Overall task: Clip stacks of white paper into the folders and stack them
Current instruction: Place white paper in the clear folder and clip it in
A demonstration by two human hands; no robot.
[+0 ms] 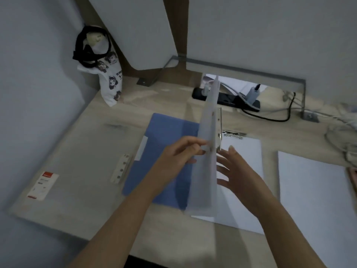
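Observation:
A translucent white folder lies open on the desk, its cover (209, 144) standing nearly upright, with a metal clip (219, 128) along its inner side. My left hand (179, 153) pinches the cover's edge. My right hand (234, 169) hovers with spread fingers over the white paper (249, 151) lying in the folder under a top clip (233, 134). A blue folder (164, 151) lies shut just left of it. A clear grey folder (77, 171) with a red-and-white label lies at far left. A loose stack of white paper (313, 194) rests at right.
A printed white bag (111, 82) with black straps leans in the back left corner. A black power strip (228, 98) with plugs and cables runs along the back under a metal rail. More cables (345, 136) lie at far right. The desk's front edge is near my forearms.

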